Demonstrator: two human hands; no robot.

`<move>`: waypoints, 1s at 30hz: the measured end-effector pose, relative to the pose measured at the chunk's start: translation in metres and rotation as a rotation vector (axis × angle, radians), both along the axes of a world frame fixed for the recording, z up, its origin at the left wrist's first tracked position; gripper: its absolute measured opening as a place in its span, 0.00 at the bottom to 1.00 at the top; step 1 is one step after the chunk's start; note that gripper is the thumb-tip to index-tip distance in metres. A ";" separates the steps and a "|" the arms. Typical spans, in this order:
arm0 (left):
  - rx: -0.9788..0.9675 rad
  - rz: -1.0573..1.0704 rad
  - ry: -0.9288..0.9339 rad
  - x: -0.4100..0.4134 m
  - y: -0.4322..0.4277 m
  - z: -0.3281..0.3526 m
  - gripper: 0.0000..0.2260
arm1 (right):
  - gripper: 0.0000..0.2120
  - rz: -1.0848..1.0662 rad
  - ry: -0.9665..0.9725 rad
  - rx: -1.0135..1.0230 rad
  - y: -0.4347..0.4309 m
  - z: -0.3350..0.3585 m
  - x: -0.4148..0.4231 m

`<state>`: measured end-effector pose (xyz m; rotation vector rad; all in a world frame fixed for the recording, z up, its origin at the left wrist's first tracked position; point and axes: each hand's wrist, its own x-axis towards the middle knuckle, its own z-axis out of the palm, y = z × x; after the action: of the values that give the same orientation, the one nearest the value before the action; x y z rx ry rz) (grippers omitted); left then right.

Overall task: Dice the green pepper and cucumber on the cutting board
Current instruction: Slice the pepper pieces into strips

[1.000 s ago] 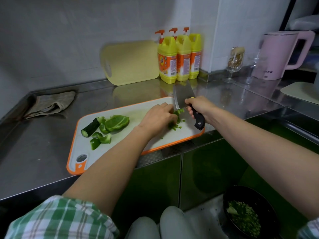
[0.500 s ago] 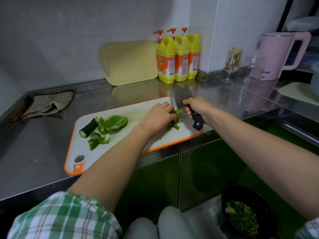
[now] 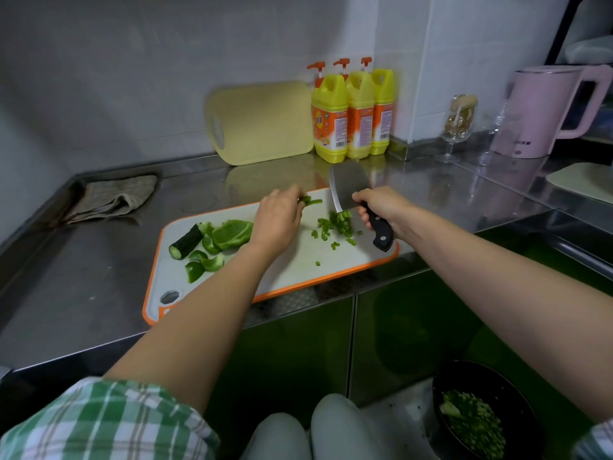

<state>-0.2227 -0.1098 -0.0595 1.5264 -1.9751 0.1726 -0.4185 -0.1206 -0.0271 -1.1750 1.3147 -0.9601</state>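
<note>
Pepper strips point(image 3: 311, 201) pinched at left hand point(image 3: 278, 220) fingertips, right hand point(image 3: 381, 207) gripping cleaver point(image 3: 348, 185) handle

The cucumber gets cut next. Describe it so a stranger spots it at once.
Find the orange-rimmed white cutting board on the steel counter. At its left end, beside the green pepper pieces, lies the cucumber. It alone is a dark cylinder with a pale cut end.

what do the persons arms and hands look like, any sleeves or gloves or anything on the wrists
The left hand and right hand are bare, with no gloves. No watch or bracelet shows on either wrist, and both forearms are uncovered. The left sleeve is short, in green and white plaid with thin brownish lines. Only a corner of the right sleeve shows, and it looks like the same plaid.
</note>
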 end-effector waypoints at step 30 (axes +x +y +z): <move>0.206 0.268 -0.093 0.020 0.030 -0.027 0.13 | 0.11 0.166 0.445 -0.167 0.010 -0.011 0.015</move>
<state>-0.2026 -0.0800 -0.0863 1.9480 -1.8992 0.1570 -0.4038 -0.1110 -0.0379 -1.6684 1.4722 -0.7209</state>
